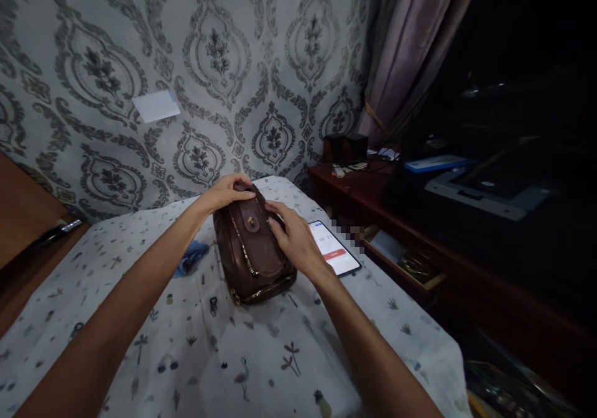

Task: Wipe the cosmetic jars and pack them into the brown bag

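Note:
A brown leather bag point(252, 250) with gold zips and a small clasp stands on a white patterned cloth point(209, 349). My left hand point(228, 193) curls over the bag's far top end and grips it. Against the bag's right side near the top lies my right hand point(291, 234), fingers bent and pressed to the leather. A blue cloth point(190, 257) lies left of the bag. Just right of my right hand a phone point(336, 247) with a lit screen lies flat.
A patterned wall rises behind the cloth-covered surface, with a white plate point(156, 106) on it. A dark wooden desk point(420, 231) at the right has an open drawer, small boxes point(345, 147) and a flat device point(485, 191). A curtain point(410, 51) hangs at the back right.

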The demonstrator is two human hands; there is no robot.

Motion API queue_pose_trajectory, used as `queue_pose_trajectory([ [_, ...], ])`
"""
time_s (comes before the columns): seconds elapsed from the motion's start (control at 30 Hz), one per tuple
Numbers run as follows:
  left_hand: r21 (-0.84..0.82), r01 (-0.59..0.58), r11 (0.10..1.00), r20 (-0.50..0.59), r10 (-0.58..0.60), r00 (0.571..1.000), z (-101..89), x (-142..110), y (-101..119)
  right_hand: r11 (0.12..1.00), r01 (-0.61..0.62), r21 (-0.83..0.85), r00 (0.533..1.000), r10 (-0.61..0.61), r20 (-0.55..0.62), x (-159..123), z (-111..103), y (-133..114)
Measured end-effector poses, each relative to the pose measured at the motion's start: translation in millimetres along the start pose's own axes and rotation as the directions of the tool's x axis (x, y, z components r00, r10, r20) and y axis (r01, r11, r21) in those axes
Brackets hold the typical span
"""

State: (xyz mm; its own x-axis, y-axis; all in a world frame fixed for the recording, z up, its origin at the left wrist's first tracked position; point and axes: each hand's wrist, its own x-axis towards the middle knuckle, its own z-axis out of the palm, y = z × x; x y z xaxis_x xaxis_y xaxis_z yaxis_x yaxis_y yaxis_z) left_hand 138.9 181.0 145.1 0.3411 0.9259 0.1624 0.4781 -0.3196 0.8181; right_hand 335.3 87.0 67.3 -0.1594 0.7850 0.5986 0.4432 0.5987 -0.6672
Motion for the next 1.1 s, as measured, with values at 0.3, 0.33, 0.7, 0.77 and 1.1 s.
queue_pose_trajectory([
  [0.3, -0.023, 0.034, 0.999, 0.046, -0.033, 0.998, -1.9, 0.8, 3.8, 1.0, 0.027, -0.012, 0.989, -0.029, -0.143, 0.7, 7.0, 2.0],
  [0.33, -0.017, 0.037, 0.999, 0.046, -0.036, 0.998, -2.3, 1.6, 3.3, 1.0, 0.026, -0.009, 0.987, -0.027, -0.158, 0.2, 7.4, 1.5],
  [0.7, 0.008, 0.063, 0.998, 0.027, -0.063, 0.998, -1.7, 0.8, 2.5, 0.999, -0.017, -0.034, 0.996, 0.014, -0.087, -4.9, 5.4, -12.3],
  [0.77, 0.036, 0.061, 0.998, -0.015, -0.06, 0.998, -0.6, 2.7, 2.9, 0.995, -0.006, -0.095, 0.998, 0.0, -0.067, -8.4, 7.9, -19.7],
  [1.1, 0.117, 0.112, 0.987, -0.261, -0.078, 0.962, 2.4, 27.4, -1.9, 0.973, 0.02, -0.232, 0.999, -0.013, 0.032, -13.0, 11.0, -26.0],
])
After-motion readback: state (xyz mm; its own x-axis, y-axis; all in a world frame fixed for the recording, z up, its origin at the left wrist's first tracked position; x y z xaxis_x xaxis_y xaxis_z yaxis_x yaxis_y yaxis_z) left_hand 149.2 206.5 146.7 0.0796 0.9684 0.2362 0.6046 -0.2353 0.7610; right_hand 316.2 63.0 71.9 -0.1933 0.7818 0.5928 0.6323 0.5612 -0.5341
